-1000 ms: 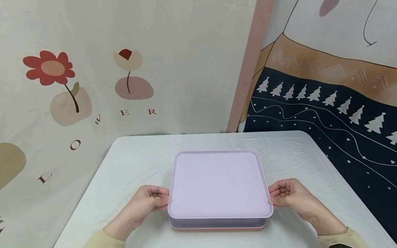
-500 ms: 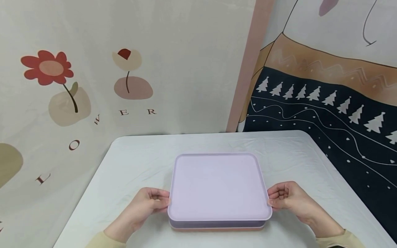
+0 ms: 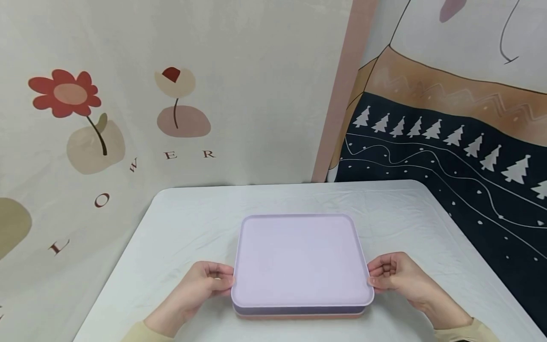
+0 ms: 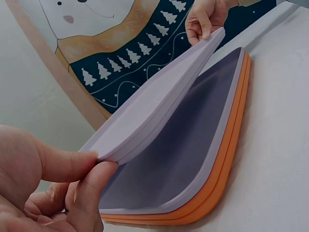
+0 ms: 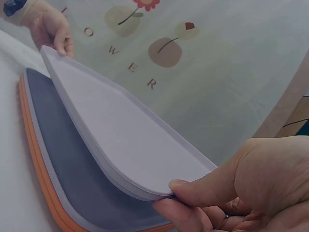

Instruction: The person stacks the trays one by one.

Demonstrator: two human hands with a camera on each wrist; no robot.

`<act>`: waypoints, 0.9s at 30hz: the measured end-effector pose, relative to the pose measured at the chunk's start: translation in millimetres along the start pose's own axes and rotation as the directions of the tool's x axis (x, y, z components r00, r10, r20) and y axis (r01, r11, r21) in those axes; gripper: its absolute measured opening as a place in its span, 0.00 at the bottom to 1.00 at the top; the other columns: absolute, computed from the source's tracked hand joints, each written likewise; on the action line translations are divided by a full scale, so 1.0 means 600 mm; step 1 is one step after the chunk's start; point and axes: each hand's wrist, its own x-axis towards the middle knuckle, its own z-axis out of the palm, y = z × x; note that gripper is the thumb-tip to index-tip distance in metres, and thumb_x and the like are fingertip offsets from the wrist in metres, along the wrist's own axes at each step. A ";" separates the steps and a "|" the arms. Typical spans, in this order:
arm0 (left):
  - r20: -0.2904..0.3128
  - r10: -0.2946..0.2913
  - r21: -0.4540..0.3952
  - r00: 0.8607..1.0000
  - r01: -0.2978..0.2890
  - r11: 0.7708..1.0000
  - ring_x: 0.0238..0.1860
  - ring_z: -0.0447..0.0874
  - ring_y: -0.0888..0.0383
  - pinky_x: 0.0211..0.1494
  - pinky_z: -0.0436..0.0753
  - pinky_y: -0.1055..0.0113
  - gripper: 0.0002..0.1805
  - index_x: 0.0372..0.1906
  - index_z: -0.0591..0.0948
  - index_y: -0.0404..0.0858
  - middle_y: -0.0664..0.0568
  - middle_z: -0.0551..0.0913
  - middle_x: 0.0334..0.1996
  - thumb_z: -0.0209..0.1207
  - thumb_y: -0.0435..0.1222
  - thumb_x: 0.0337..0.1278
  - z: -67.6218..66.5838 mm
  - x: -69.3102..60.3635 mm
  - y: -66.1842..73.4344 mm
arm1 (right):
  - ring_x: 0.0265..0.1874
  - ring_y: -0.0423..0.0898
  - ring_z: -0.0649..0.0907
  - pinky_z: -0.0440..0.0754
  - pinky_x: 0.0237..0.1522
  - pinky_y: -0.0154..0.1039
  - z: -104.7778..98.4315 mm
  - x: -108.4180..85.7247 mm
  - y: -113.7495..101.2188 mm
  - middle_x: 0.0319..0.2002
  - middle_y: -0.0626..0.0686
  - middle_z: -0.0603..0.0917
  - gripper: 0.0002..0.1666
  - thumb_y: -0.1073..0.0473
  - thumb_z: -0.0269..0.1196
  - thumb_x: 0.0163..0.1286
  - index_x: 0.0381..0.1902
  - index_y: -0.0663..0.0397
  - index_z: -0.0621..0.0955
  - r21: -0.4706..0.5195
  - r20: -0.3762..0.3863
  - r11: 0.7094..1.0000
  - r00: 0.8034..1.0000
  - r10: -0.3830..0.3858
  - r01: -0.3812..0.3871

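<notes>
A lavender tray [image 3: 301, 261] with rounded corners is held by its two sides, a little above the stack beneath it. My left hand [image 3: 194, 290] pinches its left edge between thumb and fingers, and my right hand [image 3: 403, 279] pinches the right edge likewise. In the left wrist view, another lavender tray [image 4: 212, 104] lies below in the shadow of the held one, with a gap between them. Under that sit orange trays [image 4: 231, 145], whose layered rims show. The held rim looks layered too; I cannot tell whether it is more than one tray.
The stack stands on a table with a white cloth [image 3: 192, 223]. Behind the table hangs a pale backdrop [image 3: 265, 95] printed with flowers and letters. A dark cloth with white trees [image 3: 427, 156] hangs at the right.
Both hands have lowered the lavender tray slightly and drawn it a little nearer, so the visible gap above the stack has narrowed. The grip at both edges is unchanged.
</notes>
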 end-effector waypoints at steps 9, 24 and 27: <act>-0.002 -0.012 0.021 1.000 0.012 1.000 0.39 0.88 0.56 0.46 0.91 0.64 0.16 0.51 0.80 0.16 0.45 0.87 0.37 0.66 0.21 0.60 0.000 0.004 -0.007 | 0.31 0.45 0.86 0.92 0.36 0.41 0.003 0.004 0.009 0.33 0.57 0.84 0.20 0.74 0.72 0.59 0.46 0.82 0.79 -0.004 -0.012 1.000 1.000 0.014 -0.014; 0.007 -0.013 0.036 1.000 0.013 0.999 0.39 0.89 0.55 0.46 0.92 0.62 0.16 0.50 0.80 0.15 0.45 0.87 0.37 0.65 0.21 0.60 -0.004 0.010 -0.021 | 0.31 0.45 0.86 0.92 0.36 0.40 0.004 0.008 0.026 0.33 0.56 0.84 0.18 0.76 0.69 0.61 0.47 0.85 0.78 0.012 0.004 1.000 1.000 0.021 -0.021; 0.002 -0.024 0.038 1.000 0.024 0.999 0.39 0.89 0.55 0.46 0.92 0.63 0.16 0.50 0.80 0.16 0.45 0.87 0.37 0.66 0.21 0.59 -0.004 0.010 -0.023 | 0.31 0.45 0.86 0.92 0.36 0.40 0.005 0.008 0.028 0.33 0.56 0.84 0.18 0.76 0.69 0.61 0.47 0.84 0.78 0.010 0.001 1.000 1.000 0.030 -0.030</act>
